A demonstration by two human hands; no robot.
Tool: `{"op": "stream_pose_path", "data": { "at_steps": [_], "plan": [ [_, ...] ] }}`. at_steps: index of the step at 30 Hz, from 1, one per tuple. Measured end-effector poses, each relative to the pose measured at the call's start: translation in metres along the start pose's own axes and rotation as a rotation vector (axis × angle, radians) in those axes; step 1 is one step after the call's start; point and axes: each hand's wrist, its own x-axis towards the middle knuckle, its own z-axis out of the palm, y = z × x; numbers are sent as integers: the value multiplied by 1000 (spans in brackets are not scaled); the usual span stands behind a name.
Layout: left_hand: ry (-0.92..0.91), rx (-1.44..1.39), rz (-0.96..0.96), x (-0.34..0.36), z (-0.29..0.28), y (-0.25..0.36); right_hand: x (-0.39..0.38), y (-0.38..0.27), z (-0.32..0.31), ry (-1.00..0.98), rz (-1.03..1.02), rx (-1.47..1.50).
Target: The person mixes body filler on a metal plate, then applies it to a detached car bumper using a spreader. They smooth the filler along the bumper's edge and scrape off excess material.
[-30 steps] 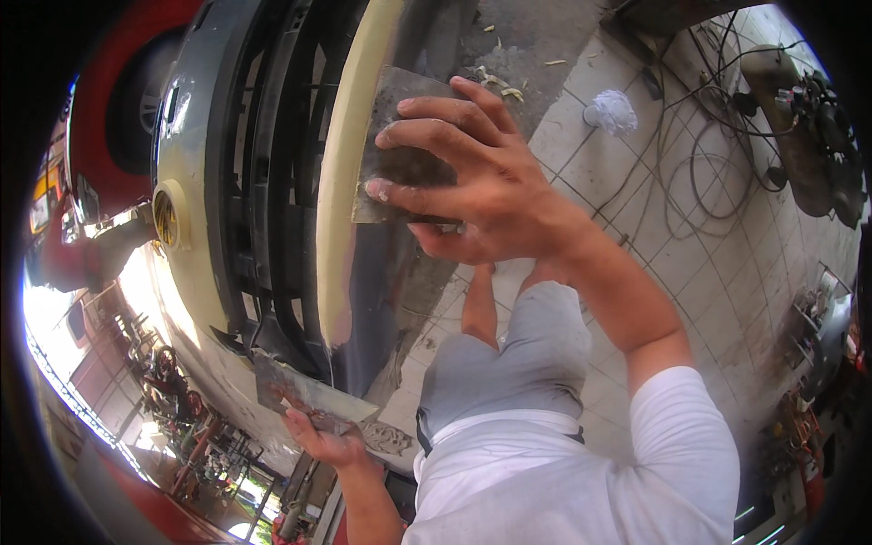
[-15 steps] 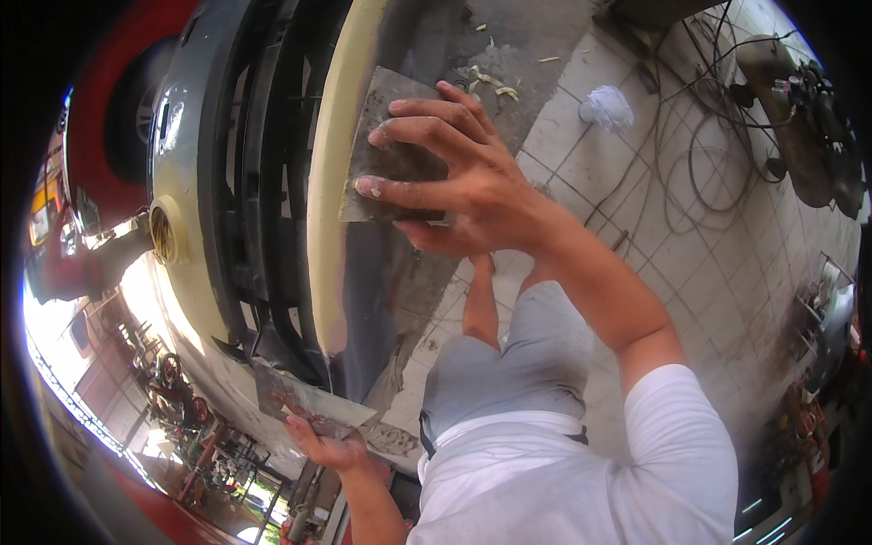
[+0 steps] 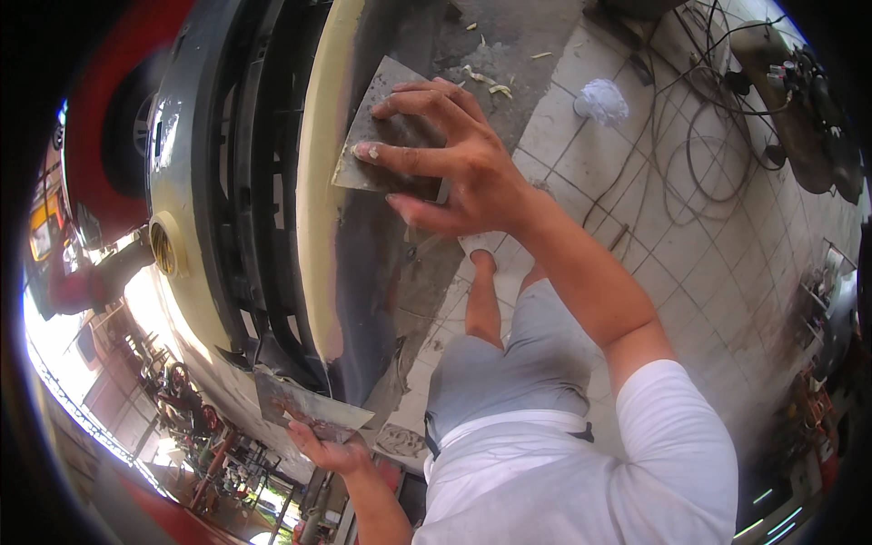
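My right hand (image 3: 472,168) presses a flat metal putty spreader (image 3: 383,80), fingers spread over its face and the thumb at its lower side. The spreader's left edge touches the pale yellow filler strip (image 3: 318,173) along the edge of a car bumper (image 3: 259,163). Below and to the left, my left hand (image 3: 333,450) supports a thin flat plate (image 3: 295,401) from beneath. Smears of reddish-brown and grey show on that plate, which sits close to the bumper's lower end. Its underside grip is partly hidden.
A round yellowish ring (image 3: 167,243) is set in the bumper. Crumpled white material (image 3: 603,102) and yellowish scraps (image 3: 486,80) lie on the floor. Hoses (image 3: 695,173) coil beside a dark compressor-like machine (image 3: 790,109). A red car (image 3: 95,136) stands at the far left.
My right hand has moved the spreader upward along the yellow strip and tilted it, its top leaning further right. My left hand keeps the plate in nearly the same place.
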Motion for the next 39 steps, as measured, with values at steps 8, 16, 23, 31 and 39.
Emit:
{"op": "stream_pose_path", "data": {
  "at_steps": [8,16,23,31,39],
  "plan": [
    [-9,-51,38,2,1,-2,-26,-27,22,-32,90,-80],
    [25,-10,12,4,-12,-7,-26,-36,-10,-73,252,-112],
    [22,-21,-8,-1,5,3,6,-48,14,119,186,-317],
    [-216,358,541,-31,-1,4,-86,-137,-27,-155,397,431],
    [-447,-25,-47,-95,160,37,-92,-158,-121,-357,374,301]
  ]
}}
